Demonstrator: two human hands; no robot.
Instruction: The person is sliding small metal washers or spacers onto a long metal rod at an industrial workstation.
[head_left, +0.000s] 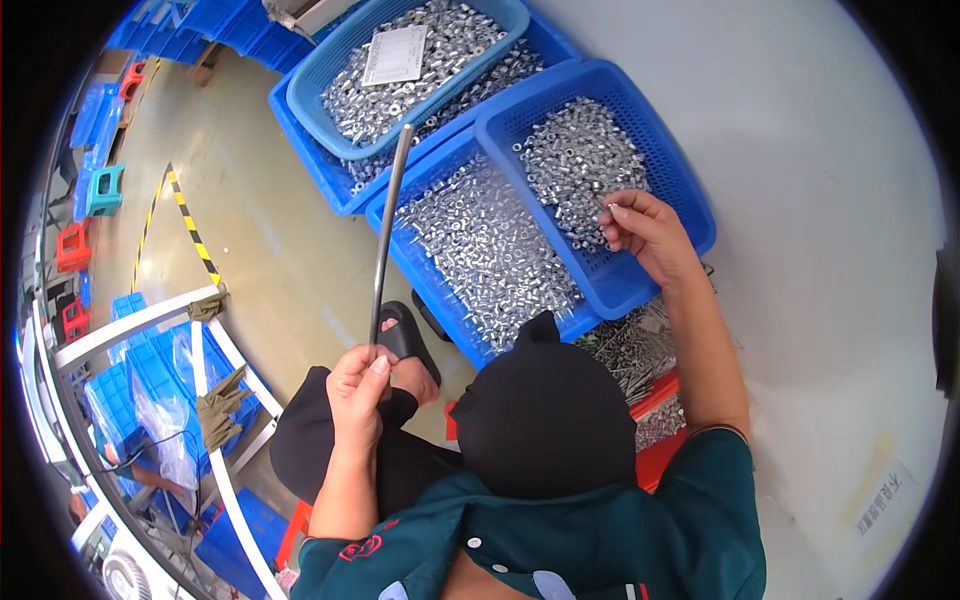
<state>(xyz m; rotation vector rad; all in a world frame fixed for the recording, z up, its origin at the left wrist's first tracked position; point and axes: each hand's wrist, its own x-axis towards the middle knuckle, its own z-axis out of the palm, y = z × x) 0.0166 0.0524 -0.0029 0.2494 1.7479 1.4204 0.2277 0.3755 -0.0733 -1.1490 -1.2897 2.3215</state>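
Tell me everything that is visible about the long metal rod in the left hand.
The rod is thin, straight and grey, and looks like bare metal with a dull shine. The left hand grips its lower end between thumb and fingers. It stands nearly upright, leaning a little to the right, and its free top end reaches up in front of the blue baskets of small silver parts. Nothing else visibly touches it. No thread or marking can be made out.

Things around the room

A black sandal [405,338] lies on the floor. Yellow-black tape [190,228] marks it. Small stools [105,190] stand far off, gloves [222,405] hang on a white frame [215,440].
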